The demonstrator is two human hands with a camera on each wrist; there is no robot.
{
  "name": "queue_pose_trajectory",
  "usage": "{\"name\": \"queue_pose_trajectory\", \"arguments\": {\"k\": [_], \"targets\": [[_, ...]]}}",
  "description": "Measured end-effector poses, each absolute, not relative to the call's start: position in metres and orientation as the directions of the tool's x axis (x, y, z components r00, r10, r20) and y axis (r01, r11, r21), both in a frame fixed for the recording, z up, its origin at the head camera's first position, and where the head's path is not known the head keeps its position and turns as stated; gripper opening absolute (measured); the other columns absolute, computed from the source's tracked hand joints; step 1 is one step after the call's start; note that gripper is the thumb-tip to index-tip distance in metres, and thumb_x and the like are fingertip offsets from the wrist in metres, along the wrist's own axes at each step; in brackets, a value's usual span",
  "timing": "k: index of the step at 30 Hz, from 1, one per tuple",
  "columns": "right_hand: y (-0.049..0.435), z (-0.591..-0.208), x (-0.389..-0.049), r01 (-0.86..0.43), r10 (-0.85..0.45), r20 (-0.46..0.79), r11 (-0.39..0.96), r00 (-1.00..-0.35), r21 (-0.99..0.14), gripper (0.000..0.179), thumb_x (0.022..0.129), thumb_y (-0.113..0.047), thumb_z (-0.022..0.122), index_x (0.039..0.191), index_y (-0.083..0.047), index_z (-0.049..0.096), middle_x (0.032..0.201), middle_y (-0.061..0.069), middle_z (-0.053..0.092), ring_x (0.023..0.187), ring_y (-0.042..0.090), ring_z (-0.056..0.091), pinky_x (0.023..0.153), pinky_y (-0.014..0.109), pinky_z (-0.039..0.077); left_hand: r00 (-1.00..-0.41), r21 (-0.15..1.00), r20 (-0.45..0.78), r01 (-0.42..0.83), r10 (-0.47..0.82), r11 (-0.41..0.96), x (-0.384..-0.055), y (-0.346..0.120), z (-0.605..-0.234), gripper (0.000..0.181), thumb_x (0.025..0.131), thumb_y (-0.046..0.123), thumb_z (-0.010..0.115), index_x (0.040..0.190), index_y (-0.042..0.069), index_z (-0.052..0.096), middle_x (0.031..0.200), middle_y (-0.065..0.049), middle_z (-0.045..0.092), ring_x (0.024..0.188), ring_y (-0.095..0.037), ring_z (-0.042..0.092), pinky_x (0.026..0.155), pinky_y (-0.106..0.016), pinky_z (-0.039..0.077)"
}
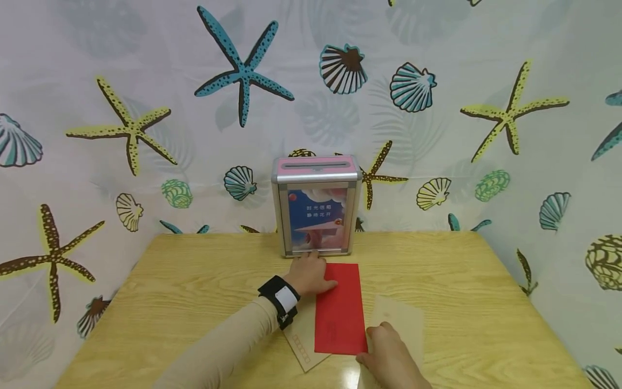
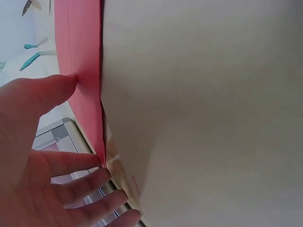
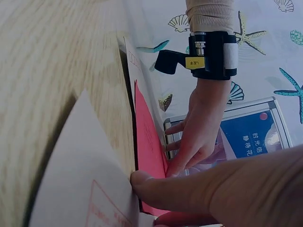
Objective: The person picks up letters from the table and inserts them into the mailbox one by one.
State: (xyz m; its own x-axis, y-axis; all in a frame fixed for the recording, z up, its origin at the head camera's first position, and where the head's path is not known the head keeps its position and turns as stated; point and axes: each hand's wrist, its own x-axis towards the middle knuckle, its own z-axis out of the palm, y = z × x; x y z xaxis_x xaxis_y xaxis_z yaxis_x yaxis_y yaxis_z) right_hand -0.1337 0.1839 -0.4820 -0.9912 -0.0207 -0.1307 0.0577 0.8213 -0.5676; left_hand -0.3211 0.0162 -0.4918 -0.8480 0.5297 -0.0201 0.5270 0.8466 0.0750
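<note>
A red envelope lies lengthwise in front of a letter box, over a tan envelope with small red postcode squares. At its far left corner is my left hand, the thumb resting on the red paper and the other fingers stretched toward the box's base. In the left wrist view the index fingertip touches the red corner. My right hand pinches the near right corner, thumb at the edge. Partly under this hand lies a second tan envelope, with a red printed frame in the right wrist view.
The silver-framed letter box stands at the table's back, with a pink top and a slot. Behind it hangs a cloth printed with starfish and shells. The wooden table reaches out on both sides.
</note>
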Motion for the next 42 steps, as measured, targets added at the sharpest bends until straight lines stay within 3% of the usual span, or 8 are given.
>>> {"name": "queue_pose_trajectory", "arguments": {"k": [9, 14, 18, 23, 28, 32, 35, 42], "targets": [[0.185, -0.487, -0.132, -0.023, -0.068, -0.053, 0.798, -0.996, -0.602, 0.019, 0.072, -0.006, 0.083, 0.074, -0.005, 0.064, 0.072, 0.004, 0.048, 0.063, 0.017, 0.039, 0.051, 0.028, 0.036, -0.849, 0.122, -0.026, 0.521, 0.527, 0.845, -0.326, 0.019, -0.488, 0.044, 0.090, 0.052, 0.060, 0.066, 0.015, 0.058, 0.111, -0.014, 0.061, 0.093, -0.031, 0.058, 0.072, -0.048, 0.055], [0.184, -0.485, -0.133, -0.010, -0.056, -0.057, 0.793, -0.997, -0.609, 0.017, 0.072, -0.004, 0.081, 0.079, -0.001, 0.066, 0.073, 0.006, 0.050, 0.062, 0.017, 0.043, 0.053, 0.028, 0.041, -0.852, 0.253, -0.015, 0.503, 0.524, 0.826, -0.331, 0.021, -0.487, 0.043, 0.092, 0.038, 0.062, 0.059, 0.013, 0.053, 0.082, -0.009, 0.057, 0.066, -0.021, 0.054, 0.053, -0.033, 0.045], [0.182, -0.486, -0.133, 0.011, -0.052, -0.083, 0.779, -0.995, -0.627, 0.018, 0.073, -0.002, 0.081, 0.083, 0.002, 0.067, 0.074, 0.007, 0.050, 0.063, 0.017, 0.045, 0.054, 0.028, 0.043, -0.845, 0.396, 0.056, 0.508, 0.532, 0.765, -0.337, 0.022, -0.491, 0.026, 0.093, 0.021, 0.064, 0.070, 0.008, 0.059, 0.066, -0.001, 0.051, 0.055, -0.013, 0.047, 0.051, -0.027, 0.038], [0.183, -0.487, -0.133, 0.017, -0.056, -0.097, 0.783, -0.994, -0.622, 0.019, 0.073, -0.004, 0.081, 0.083, 0.003, 0.066, 0.075, 0.007, 0.051, 0.065, 0.018, 0.046, 0.055, 0.029, 0.044, -0.842, 0.538, 0.122, 0.501, 0.525, 0.678, -0.336, 0.022, -0.490, 0.008, 0.093, 0.011, 0.064, 0.089, 0.005, 0.067, 0.068, 0.000, 0.058, 0.057, -0.011, 0.052, 0.053, -0.024, 0.042], [0.185, -0.485, -0.131, 0.022, -0.022, -0.065, 0.802, -0.998, -0.597, 0.022, 0.072, -0.005, 0.081, 0.073, -0.002, 0.060, 0.072, 0.007, 0.049, 0.064, 0.018, 0.045, 0.055, 0.030, 0.044, -0.843, 0.682, 0.142, 0.464, 0.519, 0.566, -0.336, 0.020, -0.484, 0.007, 0.093, 0.011, 0.064, 0.089, 0.006, 0.067, 0.069, -0.002, 0.057, 0.059, -0.013, 0.051, 0.051, -0.023, 0.039], [0.188, -0.482, -0.130, 0.073, 0.024, -0.090, 0.801, -0.996, -0.594, 0.021, 0.076, -0.009, 0.079, 0.083, 0.001, 0.063, 0.076, 0.007, 0.050, 0.065, 0.019, 0.046, 0.059, 0.031, 0.045, -0.862, 0.761, 0.145, 0.411, 0.486, 0.502, -0.334, 0.019, -0.474, 0.005, 0.094, 0.013, 0.065, 0.094, 0.009, 0.068, 0.076, -0.002, 0.060, 0.064, -0.015, 0.053, 0.051, -0.022, 0.042], [0.190, -0.480, -0.131, 0.101, 0.026, -0.126, 0.763, -0.992, -0.639, 0.022, 0.081, -0.012, 0.077, 0.090, 0.002, 0.062, 0.074, 0.007, 0.053, 0.063, 0.018, 0.047, 0.057, 0.032, 0.046, -0.880, 0.810, 0.144, 0.369, 0.453, 0.457, -0.330, 0.016, -0.462, 0.006, 0.094, 0.014, 0.065, 0.096, 0.011, 0.069, 0.082, -0.004, 0.062, 0.068, -0.016, 0.059, 0.053, -0.023, 0.051], [0.194, -0.480, -0.127, 0.051, -0.031, -0.096, 0.662, -0.995, -0.748, 0.016, 0.086, -0.008, 0.070, 0.078, -0.004, 0.056, 0.069, 0.002, 0.061, 0.062, 0.013, 0.056, 0.054, 0.029, 0.049, -0.883, 0.884, 0.129, 0.309, 0.451, 0.352, -0.318, 0.010, -0.440, 0.008, 0.095, 0.015, 0.064, 0.100, 0.010, 0.068, 0.083, -0.008, 0.065, 0.068, -0.022, 0.066, 0.063, -0.046, 0.060]]}}
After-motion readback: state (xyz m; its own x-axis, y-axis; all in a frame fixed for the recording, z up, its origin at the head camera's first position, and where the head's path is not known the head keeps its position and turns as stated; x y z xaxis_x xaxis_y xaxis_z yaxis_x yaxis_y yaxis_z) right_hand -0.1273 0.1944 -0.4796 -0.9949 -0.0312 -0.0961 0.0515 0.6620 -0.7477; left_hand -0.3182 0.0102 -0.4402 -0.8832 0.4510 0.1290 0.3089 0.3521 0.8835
